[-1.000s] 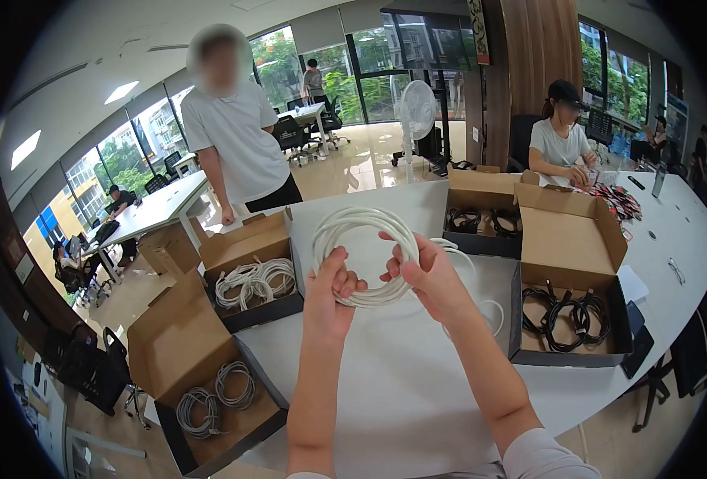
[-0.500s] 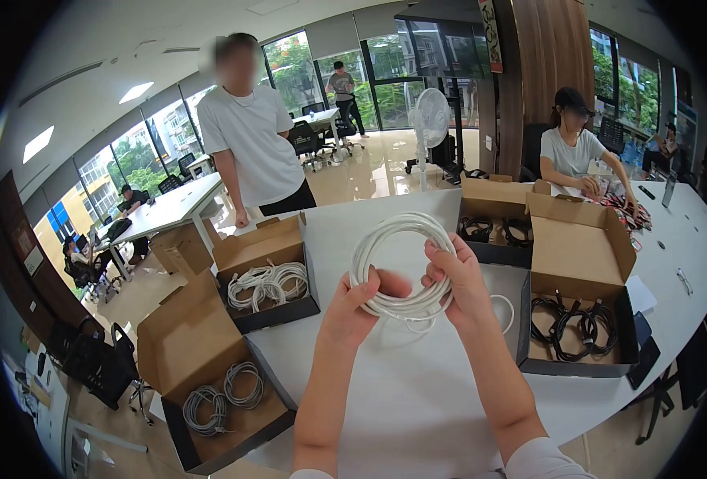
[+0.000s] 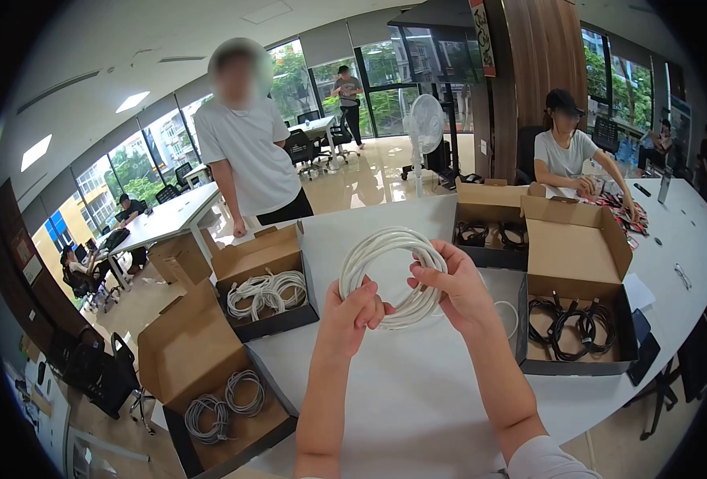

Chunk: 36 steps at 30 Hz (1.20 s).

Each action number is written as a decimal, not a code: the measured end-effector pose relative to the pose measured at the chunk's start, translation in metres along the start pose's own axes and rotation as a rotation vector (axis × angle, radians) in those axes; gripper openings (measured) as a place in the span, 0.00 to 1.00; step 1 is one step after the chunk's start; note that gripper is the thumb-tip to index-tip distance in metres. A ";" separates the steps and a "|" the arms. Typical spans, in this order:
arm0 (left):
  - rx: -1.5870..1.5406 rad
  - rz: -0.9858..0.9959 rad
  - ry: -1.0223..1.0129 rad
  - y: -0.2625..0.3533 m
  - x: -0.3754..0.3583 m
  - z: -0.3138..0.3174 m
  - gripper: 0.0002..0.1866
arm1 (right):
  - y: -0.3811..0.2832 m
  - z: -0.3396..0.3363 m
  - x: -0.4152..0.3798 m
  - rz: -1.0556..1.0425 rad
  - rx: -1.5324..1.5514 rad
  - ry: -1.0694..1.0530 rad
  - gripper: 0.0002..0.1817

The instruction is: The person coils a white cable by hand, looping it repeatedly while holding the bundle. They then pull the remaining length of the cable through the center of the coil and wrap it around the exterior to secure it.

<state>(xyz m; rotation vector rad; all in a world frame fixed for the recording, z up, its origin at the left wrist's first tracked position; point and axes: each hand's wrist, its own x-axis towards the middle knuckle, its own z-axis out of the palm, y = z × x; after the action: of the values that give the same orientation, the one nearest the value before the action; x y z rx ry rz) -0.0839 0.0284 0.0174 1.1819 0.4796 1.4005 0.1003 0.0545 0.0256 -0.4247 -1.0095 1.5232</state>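
A coiled white cable (image 3: 376, 241) is held up in front of me, above the white table. My left hand (image 3: 355, 313) is closed round the lower left of the coil. On the right side, my right hand (image 3: 454, 281) grips the loops between thumb and fingers. A loose length of the same white colour (image 3: 510, 318) curves over the table just right of my right wrist; whether it joins the coil is hidden. Both cable ends are out of sight.
Around the white table (image 3: 417, 399) stand open cardboard boxes: one with white cables (image 3: 267, 294), one with grey cables (image 3: 245, 393), one with black cables (image 3: 573, 327), another with black cables (image 3: 489, 233). A person (image 3: 245, 152) stands opposite; another (image 3: 565, 148) sits right, handling small red items.
The coil has tilted slightly, and my left fingers have curled in closer on its lower left. My right hand has shifted a little along the right side.
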 end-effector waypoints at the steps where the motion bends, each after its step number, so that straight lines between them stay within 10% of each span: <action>1: 0.016 -0.020 -0.011 0.000 0.000 -0.001 0.07 | 0.000 -0.003 0.002 0.020 0.009 -0.027 0.17; 17: -0.135 -0.096 0.079 -0.009 0.011 -0.002 0.11 | 0.008 -0.008 0.001 -0.083 0.130 -0.001 0.19; 36: -0.647 0.602 0.315 0.040 0.000 -0.061 0.08 | -0.008 0.000 -0.010 0.071 -0.492 -0.208 0.10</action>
<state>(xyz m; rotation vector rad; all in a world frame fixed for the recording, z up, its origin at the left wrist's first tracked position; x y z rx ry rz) -0.1553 0.0398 0.0266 0.5826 -0.1523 2.0690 0.1073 0.0443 0.0294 -0.6595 -1.5568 1.3920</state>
